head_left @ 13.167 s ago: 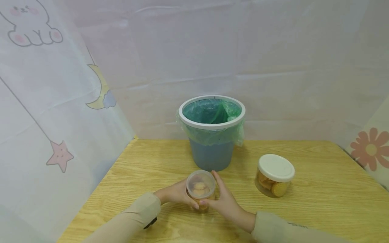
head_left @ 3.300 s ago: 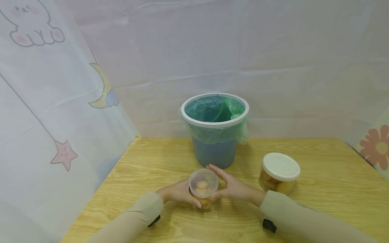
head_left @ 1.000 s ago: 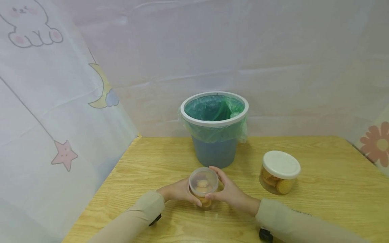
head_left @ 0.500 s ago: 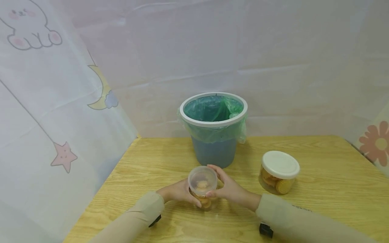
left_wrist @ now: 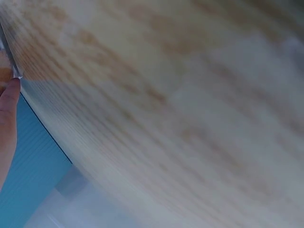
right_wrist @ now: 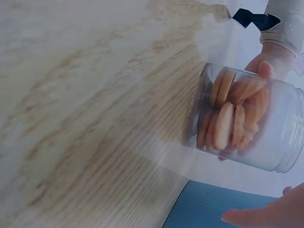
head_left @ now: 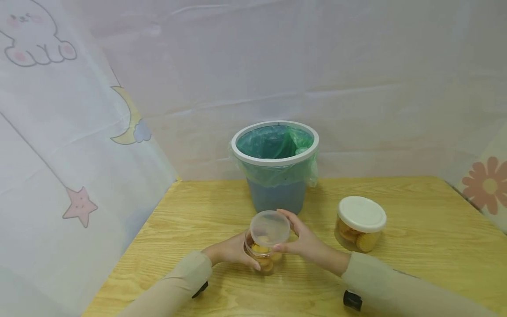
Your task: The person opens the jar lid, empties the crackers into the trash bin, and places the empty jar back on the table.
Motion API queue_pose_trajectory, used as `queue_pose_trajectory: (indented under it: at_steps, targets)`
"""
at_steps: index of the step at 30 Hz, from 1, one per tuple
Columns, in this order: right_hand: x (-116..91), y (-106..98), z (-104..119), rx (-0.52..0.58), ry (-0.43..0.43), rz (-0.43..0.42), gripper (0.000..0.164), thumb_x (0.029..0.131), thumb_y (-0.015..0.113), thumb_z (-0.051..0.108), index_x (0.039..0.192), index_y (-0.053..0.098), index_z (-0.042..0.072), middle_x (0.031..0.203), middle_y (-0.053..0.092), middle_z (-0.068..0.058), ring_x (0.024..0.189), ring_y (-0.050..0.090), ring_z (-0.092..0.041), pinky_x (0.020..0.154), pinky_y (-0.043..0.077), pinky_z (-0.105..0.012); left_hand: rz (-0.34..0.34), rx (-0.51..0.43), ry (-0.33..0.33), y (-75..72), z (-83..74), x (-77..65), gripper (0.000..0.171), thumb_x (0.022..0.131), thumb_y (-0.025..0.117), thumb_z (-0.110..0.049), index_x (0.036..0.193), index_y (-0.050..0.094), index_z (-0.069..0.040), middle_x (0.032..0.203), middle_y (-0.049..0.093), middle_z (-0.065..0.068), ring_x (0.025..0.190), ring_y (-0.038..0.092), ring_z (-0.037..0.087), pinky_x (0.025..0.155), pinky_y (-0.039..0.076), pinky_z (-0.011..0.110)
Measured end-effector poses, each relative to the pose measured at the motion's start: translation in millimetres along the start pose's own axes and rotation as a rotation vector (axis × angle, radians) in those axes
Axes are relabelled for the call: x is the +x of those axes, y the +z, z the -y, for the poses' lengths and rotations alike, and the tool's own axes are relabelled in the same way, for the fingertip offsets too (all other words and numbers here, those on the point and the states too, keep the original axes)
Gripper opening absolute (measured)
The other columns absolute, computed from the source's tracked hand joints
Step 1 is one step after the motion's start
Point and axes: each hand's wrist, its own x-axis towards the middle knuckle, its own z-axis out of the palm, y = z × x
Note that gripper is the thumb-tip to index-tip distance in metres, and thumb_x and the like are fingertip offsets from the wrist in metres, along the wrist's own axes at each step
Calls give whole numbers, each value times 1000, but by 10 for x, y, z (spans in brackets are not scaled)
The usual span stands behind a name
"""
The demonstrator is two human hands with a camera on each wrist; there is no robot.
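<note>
A small clear plastic jar (head_left: 264,263) with round cookies inside stands on the wooden table, near its front. My left hand (head_left: 233,250) grips the jar around its left side. Above the mouth, shifted to the right and slightly tilted, is the translucent lid (head_left: 270,227), which my right hand (head_left: 303,243) holds by the edge between thumb and fingers. In the right wrist view the jar (right_wrist: 237,111) shows its bare threaded rim, with cookies in the lower part. Only fingers of the left hand (left_wrist: 7,118) appear at the edge of the left wrist view.
Behind the jar stands a blue bin (head_left: 276,191) with a white rim and green liner bag. A wider cookie jar (head_left: 358,233) with a white lid sits at the right on the wooden table (head_left: 190,211). Printed cloth hangs behind and at the sides.
Earlier the lid sat on the jar under both hands. Now the right hand has lifted it off, up and to the right. The left hand keeps its grip on the jar.
</note>
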Motion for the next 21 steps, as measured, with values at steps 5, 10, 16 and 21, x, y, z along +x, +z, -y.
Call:
queue_pose_trajectory:
  at_steps: [5, 10, 16, 21]
  targets:
    - [-53, -36, 45, -8, 18, -35, 93, 78, 84, 21, 148, 26, -3, 151, 31, -25, 139, 19, -49, 100, 11, -77, -11, 1, 3, 4, 2, -1, 98, 81, 81, -12, 154, 15, -23, 151, 31, 2, 133, 38, 15, 105, 37, 29]
    - [-109, -85, 78, -20, 35, -71, 93, 77, 85, 20, 148, 29, 0, 151, 32, -25, 138, 22, -50, 99, 13, -77, -1, -10, 30, -3, 17, 9, 98, 81, 81, -13, 154, 16, -23, 154, 27, 2, 134, 38, 14, 106, 36, 29]
    - [-181, -149, 144, -64, 35, -105, 90, 78, 83, 17, 148, 30, -1, 149, 33, -26, 136, 27, -51, 99, 17, -76, 39, -11, 91, -31, 60, 31, 91, 82, 81, -21, 152, 23, -19, 154, 29, 1, 135, 37, 16, 109, 32, 32]
    - [-246, -217, 195, -62, 80, -95, 89, 81, 81, 17, 149, 27, 1, 153, 27, -25, 138, 22, -51, 100, 15, -76, 8, 31, 21, -31, 41, 11, 92, 82, 81, -25, 152, 22, -16, 153, 28, 5, 135, 35, 20, 107, 34, 35]
